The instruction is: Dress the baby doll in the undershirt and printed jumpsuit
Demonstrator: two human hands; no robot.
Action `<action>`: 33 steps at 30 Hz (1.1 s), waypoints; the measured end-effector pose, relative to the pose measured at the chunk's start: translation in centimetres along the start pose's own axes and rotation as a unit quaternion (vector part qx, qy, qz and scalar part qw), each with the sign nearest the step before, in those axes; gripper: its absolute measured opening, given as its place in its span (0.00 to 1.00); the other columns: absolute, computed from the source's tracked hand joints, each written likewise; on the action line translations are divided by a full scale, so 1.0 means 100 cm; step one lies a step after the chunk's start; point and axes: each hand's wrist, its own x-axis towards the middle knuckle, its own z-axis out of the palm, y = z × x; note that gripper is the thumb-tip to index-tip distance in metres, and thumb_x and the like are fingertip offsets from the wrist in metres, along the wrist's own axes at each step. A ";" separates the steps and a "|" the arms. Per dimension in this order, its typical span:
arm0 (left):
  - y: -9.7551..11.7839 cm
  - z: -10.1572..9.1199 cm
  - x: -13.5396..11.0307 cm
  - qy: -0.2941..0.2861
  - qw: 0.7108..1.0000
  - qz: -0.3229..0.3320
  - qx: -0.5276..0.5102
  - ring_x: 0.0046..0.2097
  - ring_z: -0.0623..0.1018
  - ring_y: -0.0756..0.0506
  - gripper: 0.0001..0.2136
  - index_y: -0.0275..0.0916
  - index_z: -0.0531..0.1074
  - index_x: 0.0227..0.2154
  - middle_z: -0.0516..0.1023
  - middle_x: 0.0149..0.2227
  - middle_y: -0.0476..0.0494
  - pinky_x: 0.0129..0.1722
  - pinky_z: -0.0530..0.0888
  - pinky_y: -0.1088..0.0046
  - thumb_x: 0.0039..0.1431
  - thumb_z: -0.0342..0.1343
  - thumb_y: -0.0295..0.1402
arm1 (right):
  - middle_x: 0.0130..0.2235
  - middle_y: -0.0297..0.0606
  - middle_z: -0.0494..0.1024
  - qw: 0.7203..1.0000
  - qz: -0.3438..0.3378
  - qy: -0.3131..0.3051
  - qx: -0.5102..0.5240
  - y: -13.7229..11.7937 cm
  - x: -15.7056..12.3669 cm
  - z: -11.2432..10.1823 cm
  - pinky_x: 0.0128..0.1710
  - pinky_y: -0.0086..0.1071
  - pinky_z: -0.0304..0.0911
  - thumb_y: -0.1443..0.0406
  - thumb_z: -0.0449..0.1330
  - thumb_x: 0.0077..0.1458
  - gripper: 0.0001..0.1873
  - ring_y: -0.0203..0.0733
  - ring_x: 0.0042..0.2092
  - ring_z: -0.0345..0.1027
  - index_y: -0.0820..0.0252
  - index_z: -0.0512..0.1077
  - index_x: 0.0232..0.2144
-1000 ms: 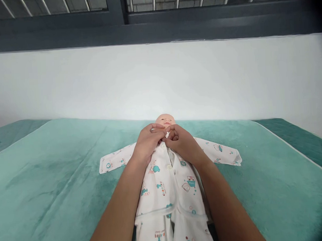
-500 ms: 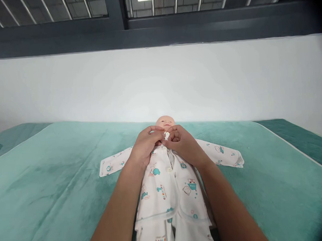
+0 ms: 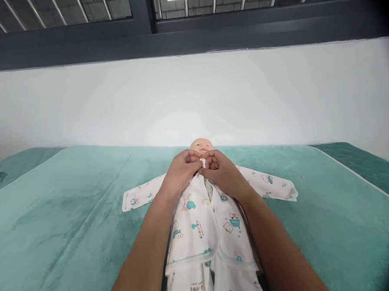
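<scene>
A baby doll [image 3: 201, 144] lies on its back on a teal blanket [image 3: 64, 221], head toward the wall. It wears a white printed baby shirt [image 3: 202, 227] with its sleeves spread to both sides. My left hand [image 3: 182, 171] and my right hand [image 3: 222, 172] meet at the shirt's collar just below the doll's chin. Both hands pinch the cloth edges around the top button [image 3: 203, 162]. A second button [image 3: 205, 202] lower down on the front shows between my forearms. White printed trousers [image 3: 201, 284] cover the doll's legs.
The blanket covers a wide soft surface that ends at a white wall [image 3: 192, 98]. A dark window frame with bars [image 3: 188, 28] runs above the wall. A darker teal edge [image 3: 361, 167] shows at the right.
My hands stay at the collar, with the fingers shifting slightly around the top button. The view has drifted a little; the doll and shirt lie as before.
</scene>
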 end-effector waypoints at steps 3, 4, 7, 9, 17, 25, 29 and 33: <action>-0.001 0.001 0.000 0.023 0.999 0.021 0.031 0.32 0.73 0.51 0.10 0.37 0.73 0.36 0.75 0.32 0.48 0.31 0.67 0.75 0.48 0.57 0.28 | 0.32 0.26 0.67 1.000 0.010 -0.009 -0.017 -0.004 -0.003 -0.002 0.30 0.28 0.59 0.60 0.63 0.52 0.20 0.32 0.30 0.61 0.53 0.66 0.48; -0.001 0.001 -0.001 0.029 0.998 0.026 0.040 0.32 0.73 0.51 0.09 0.38 0.73 0.36 0.75 0.32 0.48 0.32 0.67 0.75 0.49 0.57 0.28 | 0.33 0.27 0.68 1.000 0.013 -0.015 -0.024 -0.006 -0.005 -0.003 0.30 0.29 0.59 0.59 0.63 0.53 0.21 0.32 0.30 0.62 0.52 0.66 0.49; -0.001 0.000 -0.006 0.035 0.997 0.036 0.057 0.31 0.72 0.51 0.08 0.38 0.73 0.35 0.74 0.31 0.49 0.30 0.66 0.76 0.51 0.57 0.31 | 0.37 0.30 0.71 0.997 0.032 -0.025 -0.059 -0.016 -0.014 -0.005 0.28 0.30 0.59 0.56 0.62 0.54 0.21 0.34 0.31 0.64 0.51 0.65 0.49; -0.001 -0.002 -0.012 0.041 0.996 0.037 0.074 0.28 0.70 0.52 0.07 0.39 0.73 0.35 0.73 0.30 0.50 0.28 0.64 0.76 0.53 0.58 0.34 | 0.40 0.33 0.72 0.993 0.047 -0.014 -0.106 -0.024 -0.025 -0.004 0.28 0.31 0.59 0.55 0.61 0.53 0.20 0.36 0.32 0.65 0.51 0.65 0.48; -0.009 -0.012 -0.058 0.028 0.996 0.029 0.083 0.25 0.63 0.53 0.12 0.39 0.73 0.33 0.65 0.25 0.53 0.24 0.60 0.77 0.58 0.55 0.44 | 0.31 0.35 0.70 0.920 0.049 0.051 -0.386 -0.048 -0.069 0.019 0.28 0.33 0.50 0.61 0.54 0.54 0.07 0.39 0.30 0.59 0.55 0.60 0.29; -0.025 -0.015 -0.069 0.008 0.988 0.097 0.121 0.30 0.63 0.51 0.13 0.41 0.76 0.35 0.65 0.26 0.52 0.28 0.61 0.76 0.57 0.58 0.45 | 0.24 0.29 0.67 0.986 0.066 0.067 -0.139 -0.030 -0.067 0.006 0.25 0.30 0.51 0.56 0.57 0.56 0.12 0.34 0.26 0.57 0.56 0.67 0.26; -0.024 -0.012 -0.061 0.023 0.991 0.092 0.097 0.28 0.62 0.52 0.12 0.39 0.75 0.33 0.63 0.25 0.53 0.27 0.60 0.76 0.58 0.58 0.43 | 0.22 0.27 0.63 0.992 0.103 0.070 0.004 -0.022 -0.062 0.004 0.19 0.28 0.42 0.53 0.60 0.54 0.13 0.31 0.21 0.50 0.56 0.70 0.28; -0.013 -0.003 -0.059 0.032 0.996 0.080 0.006 0.27 0.62 0.53 0.11 0.39 0.73 0.33 0.65 0.26 0.52 0.26 0.59 0.77 0.59 0.57 0.42 | 0.21 0.26 0.61 0.984 0.104 0.085 0.116 -0.016 -0.060 0.008 0.18 0.27 0.40 0.53 0.63 0.53 0.14 0.29 0.21 0.47 0.56 0.72 0.29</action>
